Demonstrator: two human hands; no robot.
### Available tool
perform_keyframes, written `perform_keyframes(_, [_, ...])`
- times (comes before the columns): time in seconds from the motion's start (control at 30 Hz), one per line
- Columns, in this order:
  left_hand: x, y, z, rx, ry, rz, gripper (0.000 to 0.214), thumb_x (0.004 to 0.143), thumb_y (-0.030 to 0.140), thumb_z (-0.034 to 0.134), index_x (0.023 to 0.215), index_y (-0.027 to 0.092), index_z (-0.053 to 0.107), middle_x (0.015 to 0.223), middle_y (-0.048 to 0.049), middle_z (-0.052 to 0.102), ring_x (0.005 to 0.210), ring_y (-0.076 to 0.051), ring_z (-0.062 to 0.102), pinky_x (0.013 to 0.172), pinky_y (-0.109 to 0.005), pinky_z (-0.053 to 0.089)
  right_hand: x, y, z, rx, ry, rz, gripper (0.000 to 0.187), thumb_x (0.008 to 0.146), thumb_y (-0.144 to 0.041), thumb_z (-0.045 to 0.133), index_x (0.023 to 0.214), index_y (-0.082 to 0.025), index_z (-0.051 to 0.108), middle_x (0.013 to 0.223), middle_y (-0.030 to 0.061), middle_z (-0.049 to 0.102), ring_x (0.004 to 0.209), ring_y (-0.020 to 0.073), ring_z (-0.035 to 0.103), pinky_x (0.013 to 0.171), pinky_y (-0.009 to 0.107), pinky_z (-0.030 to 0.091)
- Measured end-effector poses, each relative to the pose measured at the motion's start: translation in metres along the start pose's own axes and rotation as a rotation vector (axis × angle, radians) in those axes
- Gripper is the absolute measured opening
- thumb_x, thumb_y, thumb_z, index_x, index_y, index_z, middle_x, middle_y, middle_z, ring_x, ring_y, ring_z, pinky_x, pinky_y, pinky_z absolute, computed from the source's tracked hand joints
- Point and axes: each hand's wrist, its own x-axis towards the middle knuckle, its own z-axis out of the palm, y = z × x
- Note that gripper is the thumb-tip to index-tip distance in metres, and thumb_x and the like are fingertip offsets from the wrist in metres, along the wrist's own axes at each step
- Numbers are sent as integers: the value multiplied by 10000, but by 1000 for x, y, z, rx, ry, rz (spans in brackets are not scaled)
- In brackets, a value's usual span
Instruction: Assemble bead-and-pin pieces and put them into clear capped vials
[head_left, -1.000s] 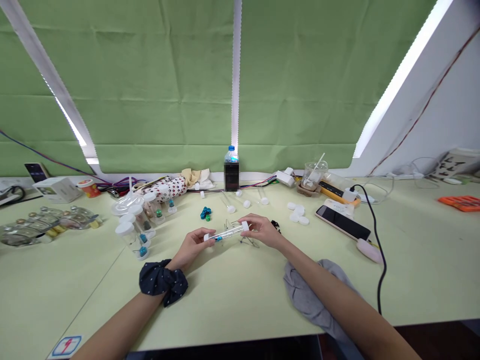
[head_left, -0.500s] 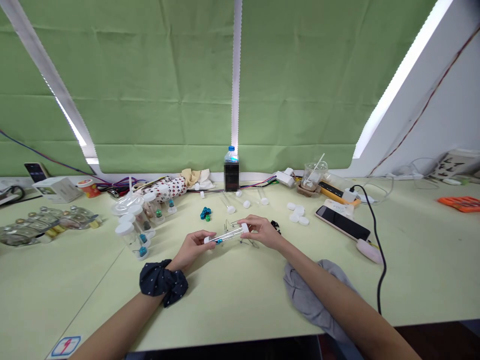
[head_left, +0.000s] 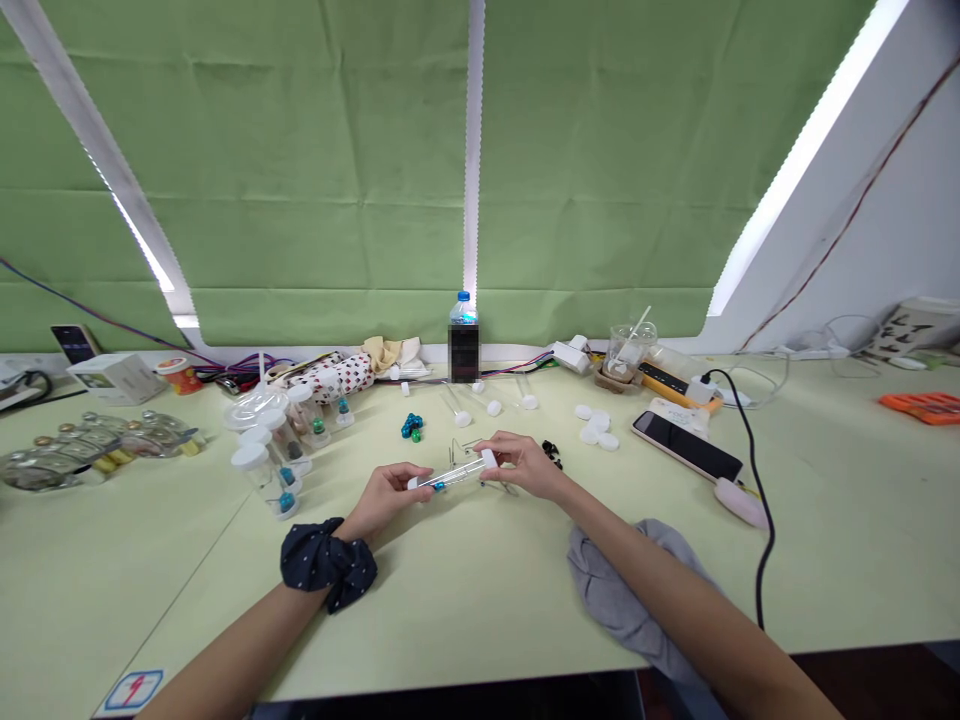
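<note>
Tube (head_left: 459, 471) dipped slightly, well behind table's front edge (head_left: 450, 684).

A pale green table (head_left: 465, 600) bears capped clear tubes (head_left: 255, 480), teal balls (head_left: 410, 425), white discs (head_left: 598, 422) and a phone (head_left: 686, 446).

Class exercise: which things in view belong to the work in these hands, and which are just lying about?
Likely part of the job:
held tube, between left hand and right hand
capped tubes
blue-green balls
white discs

Probably just lying about:
flat phone
blue-capped bottle
drink cup
power strip
</note>
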Motion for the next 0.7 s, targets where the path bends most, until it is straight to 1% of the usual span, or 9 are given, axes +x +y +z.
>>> perform_keyframes(0.2, [0,0,1,39,-6,13,307,575,233,783,838,121,671,828,-76,707,616,-137,605,638,-287,485,0,-2,1,-15,-3,-4,449,668,-397,718,1064,-195,660,867,40,521,755,140,539,689,268,482])
perform_keyframes(0.33, [-1,0,1,41,1,15,316,556,251,790,820,125,670,869,-87,705,624,-147,612,643,-303,493,0,-5,2,-32,-8,-11,461,664,-415,716,1065,-195,661,863,40,518,745,139,533,678,265,479])
perform_keyframes(0.47, [-1,2,1,58,-1,18,311,573,255,783,833,125,671,867,-84,703,638,-147,611,647,-296,489,0,-9,1,-24,-12,-14,462,665,-423,713,1064,-196,661,844,32,504,725,133,526,672,261,476])
perform_keyframes(0.53, [-1,5,3,83,-34,30,361,598,260,768,919,128,669,893,-87,700,701,-163,620,682,-301,485,0,-12,-1,-30,-7,-23,459,673,-417,709,1073,-199,656,843,30,499,721,129,519,676,260,471])
perform_keyframes(0.63, [-3,10,8,120,-145,52,516,640,261,741,1127,157,604,1020,-99,676,858,-197,615,779,-326,467,1,-20,-3,-62,6,-52,456,687,-405,704,1098,-218,642,850,26,502,717,124,505,683,262,465])
perform_keyframes(0.7, [-4,13,12,153,-225,82,508,656,262,729,1138,165,603,1086,-108,651,929,-215,598,826,-339,449,1,-25,-2,-61,19,-80,473,691,-400,703,1125,-228,624,870,30,516,741,128,508,700,265,465])
